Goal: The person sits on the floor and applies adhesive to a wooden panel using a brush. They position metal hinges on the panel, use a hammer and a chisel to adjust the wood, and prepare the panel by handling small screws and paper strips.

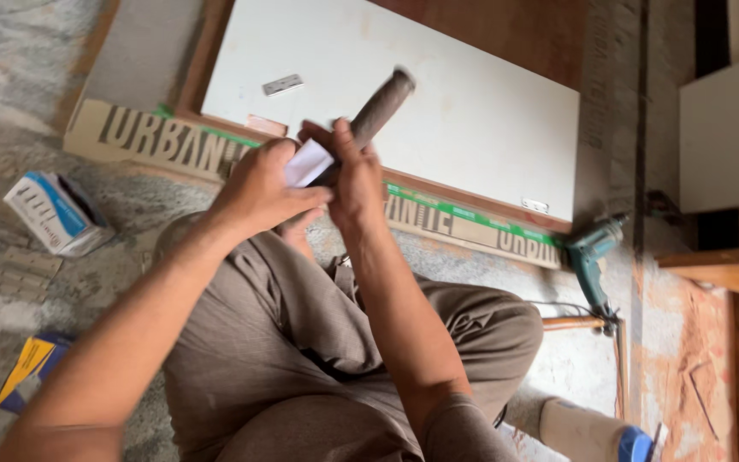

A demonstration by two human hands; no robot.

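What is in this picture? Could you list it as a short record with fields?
Setting: floor, person seated
Left hand: pinching a white paper piece
Right hand: closed around a dark wooden handle, tilted up to the right
Behind hands: white board with a metal hinge
Right side: teal power drill
Left side: small cardboard box

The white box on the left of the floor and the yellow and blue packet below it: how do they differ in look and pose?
The white box has blue print and lies higher up with its end flap open; the yellow and blue packet looks flat, and whether it is open cannot be told. The white box looks bulkier and shows whole, while the packet is partly hidden behind the left forearm. Both lie on the mottled floor, apart from both hands.
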